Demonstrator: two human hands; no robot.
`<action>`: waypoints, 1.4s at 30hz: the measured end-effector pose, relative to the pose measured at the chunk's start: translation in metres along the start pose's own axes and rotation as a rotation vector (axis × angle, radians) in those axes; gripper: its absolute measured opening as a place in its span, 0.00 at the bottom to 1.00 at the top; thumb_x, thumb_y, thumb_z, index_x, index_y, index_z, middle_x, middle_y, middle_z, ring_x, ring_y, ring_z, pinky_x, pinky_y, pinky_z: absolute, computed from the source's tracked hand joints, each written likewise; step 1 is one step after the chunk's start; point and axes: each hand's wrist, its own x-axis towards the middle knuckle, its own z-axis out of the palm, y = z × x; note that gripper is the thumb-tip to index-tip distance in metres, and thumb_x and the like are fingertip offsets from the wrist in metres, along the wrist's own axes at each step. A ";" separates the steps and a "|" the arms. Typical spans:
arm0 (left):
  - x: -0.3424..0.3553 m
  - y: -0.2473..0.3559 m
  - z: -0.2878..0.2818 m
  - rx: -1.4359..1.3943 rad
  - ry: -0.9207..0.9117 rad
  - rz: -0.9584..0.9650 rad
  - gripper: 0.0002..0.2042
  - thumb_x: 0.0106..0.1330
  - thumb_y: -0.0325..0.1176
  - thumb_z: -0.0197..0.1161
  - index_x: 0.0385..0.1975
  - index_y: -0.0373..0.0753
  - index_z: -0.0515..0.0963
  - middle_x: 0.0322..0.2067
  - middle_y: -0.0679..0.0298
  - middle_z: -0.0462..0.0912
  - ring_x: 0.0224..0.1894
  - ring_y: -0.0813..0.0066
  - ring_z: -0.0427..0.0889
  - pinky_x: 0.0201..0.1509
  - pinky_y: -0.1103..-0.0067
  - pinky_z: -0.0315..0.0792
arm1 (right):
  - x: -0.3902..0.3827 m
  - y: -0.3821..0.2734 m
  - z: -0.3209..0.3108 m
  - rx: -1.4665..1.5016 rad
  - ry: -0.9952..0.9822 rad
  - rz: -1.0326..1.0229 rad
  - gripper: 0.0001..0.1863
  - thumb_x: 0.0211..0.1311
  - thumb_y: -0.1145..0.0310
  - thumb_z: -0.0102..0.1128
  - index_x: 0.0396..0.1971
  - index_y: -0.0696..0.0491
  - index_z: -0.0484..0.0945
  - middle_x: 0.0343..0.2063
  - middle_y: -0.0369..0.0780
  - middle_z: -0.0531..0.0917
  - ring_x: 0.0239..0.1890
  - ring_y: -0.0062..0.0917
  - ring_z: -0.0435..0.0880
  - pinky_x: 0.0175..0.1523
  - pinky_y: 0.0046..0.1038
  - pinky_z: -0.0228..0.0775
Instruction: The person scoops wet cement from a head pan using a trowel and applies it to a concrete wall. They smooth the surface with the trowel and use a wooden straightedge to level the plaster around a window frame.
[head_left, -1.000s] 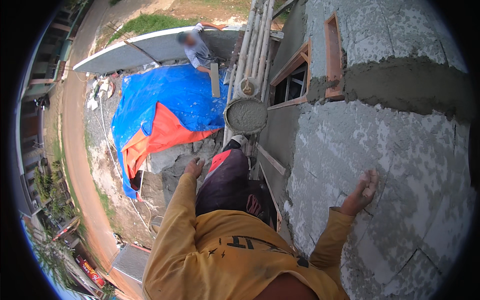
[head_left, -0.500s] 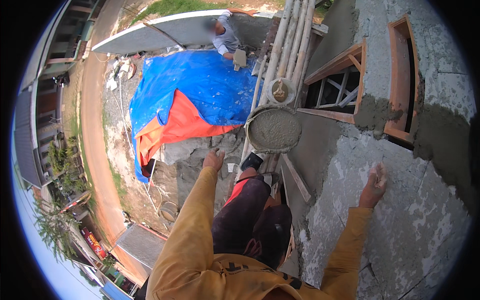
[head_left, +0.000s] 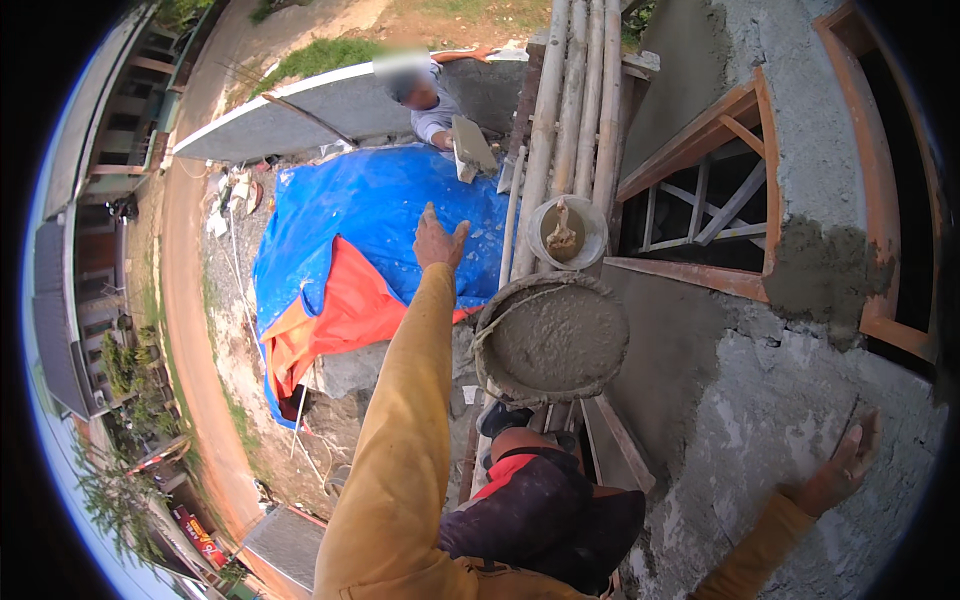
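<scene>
My left hand (head_left: pixel 438 240) reaches forward over the blue tarp, fingers apart and holding nothing. Beyond its fingertips, a person (head_left: pixel 425 100) below the scaffold holds up a flat, light grey, board-like piece (head_left: pixel 474 150); a gap separates it from my hand. Far to the right, my right hand (head_left: pixel 845 468) is at the rough grey wall (head_left: pixel 745 430), its fingers stretched out and nothing in them. Before my legs sits a round basin (head_left: pixel 550 340) full of wet mortar. Just past it stands a white bucket (head_left: pixel 570 232) with a mortar-smeared tool inside.
Bamboo poles (head_left: pixel 566 110) run forward along the scaffold. Wooden window frames (head_left: pixel 740 200) are set in the partly plastered wall. Below lie the blue tarp (head_left: pixel 370 200) with its orange underside and a low grey wall (head_left: pixel 300 125). A drop opens on the left.
My left hand has stretched farther forward toward the person, its fingers spreading. The person has raised the grey piece. My right hand has slid right along the wall, and my view has shifted.
</scene>
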 end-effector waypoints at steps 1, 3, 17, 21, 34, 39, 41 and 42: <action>0.015 0.006 0.011 0.024 0.009 0.000 0.41 0.50 0.50 0.67 0.61 0.38 0.57 0.58 0.50 0.65 0.59 0.54 0.66 0.58 0.64 0.64 | 0.001 0.001 0.001 -0.016 0.023 -0.016 0.22 0.66 0.63 0.46 0.56 0.59 0.66 0.55 0.44 0.71 0.58 0.29 0.69 0.63 0.29 0.60; 0.031 0.010 0.034 0.067 -0.011 -0.007 0.44 0.48 0.50 0.69 0.63 0.38 0.55 0.60 0.51 0.63 0.60 0.54 0.65 0.59 0.63 0.64 | -0.002 0.011 0.008 -0.043 0.053 -0.047 0.22 0.65 0.64 0.45 0.56 0.59 0.66 0.55 0.45 0.71 0.58 0.30 0.69 0.63 0.30 0.61; 0.056 0.013 0.113 0.540 0.086 0.763 0.29 0.47 0.42 0.69 0.51 0.51 0.70 0.63 0.55 0.57 0.53 0.56 0.73 0.45 0.65 0.73 | 0.002 0.034 0.028 -0.125 0.300 -0.223 0.22 0.63 0.68 0.39 0.55 0.62 0.67 0.54 0.45 0.72 0.58 0.34 0.70 0.62 0.34 0.63; 0.075 -0.007 0.109 0.532 -0.161 0.636 0.17 0.52 0.37 0.64 0.44 0.51 0.73 0.55 0.59 0.71 0.43 0.55 0.78 0.39 0.66 0.74 | -0.002 0.028 0.041 -0.130 0.352 -0.214 0.21 0.64 0.68 0.38 0.54 0.63 0.67 0.54 0.46 0.72 0.58 0.34 0.70 0.62 0.33 0.63; 0.062 -0.014 -0.182 -0.631 0.283 0.238 0.21 0.57 0.50 0.65 0.37 0.36 0.79 0.25 0.63 0.81 0.19 0.79 0.77 0.18 0.85 0.67 | 0.001 0.042 0.022 -0.091 0.283 -0.307 0.17 0.67 0.70 0.42 0.51 0.63 0.70 0.52 0.44 0.74 0.55 0.29 0.73 0.59 0.28 0.67; -0.002 -0.006 -0.226 -0.775 0.483 0.159 0.20 0.60 0.49 0.62 0.35 0.35 0.77 0.24 0.62 0.81 0.17 0.79 0.77 0.16 0.87 0.66 | 0.009 0.062 0.014 -0.157 0.230 -0.420 0.17 0.67 0.69 0.44 0.50 0.61 0.72 0.51 0.42 0.75 0.54 0.27 0.74 0.58 0.26 0.68; 0.000 -0.009 -0.207 -0.926 0.462 0.154 0.21 0.60 0.50 0.61 0.36 0.34 0.76 0.24 0.61 0.81 0.15 0.77 0.77 0.14 0.87 0.65 | 0.007 0.060 0.015 -0.149 0.252 -0.376 0.17 0.67 0.68 0.45 0.50 0.61 0.72 0.51 0.42 0.75 0.53 0.27 0.74 0.58 0.25 0.67; 0.003 -0.005 -0.191 -1.006 0.450 0.136 0.22 0.60 0.51 0.61 0.36 0.34 0.76 0.24 0.61 0.81 0.14 0.76 0.77 0.13 0.87 0.65 | 0.008 0.059 0.016 -0.145 0.259 -0.356 0.17 0.67 0.68 0.45 0.50 0.61 0.72 0.50 0.42 0.76 0.53 0.26 0.74 0.57 0.25 0.67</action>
